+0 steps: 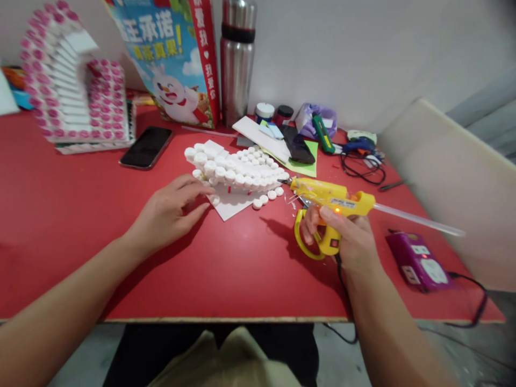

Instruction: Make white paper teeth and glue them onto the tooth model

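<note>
My right hand [357,236] grips a yellow hot glue gun [322,189], its orange light lit and a clear glue stick [419,219] jutting from the back. The nozzle points left, close to the right end of a white model [237,174] built from rows of small round discs. Under the model lies a white board [234,208]. My left hand [171,209] is at the model's left edge, thumb and fingers apart, fingertips by a disc; whether they touch it I cannot tell. Several loose white discs [264,199] sit along the board's right side. Behind the glue gun's grip shows a yellow loop handle [299,236].
A pink-and-white model [72,80], a phone [146,147], a printed bag [173,64] and a steel flask [237,70] stand or lie behind. Jars, cards, a green cutter [321,131] and cables are at the back right. A purple power box [419,260] is at right.
</note>
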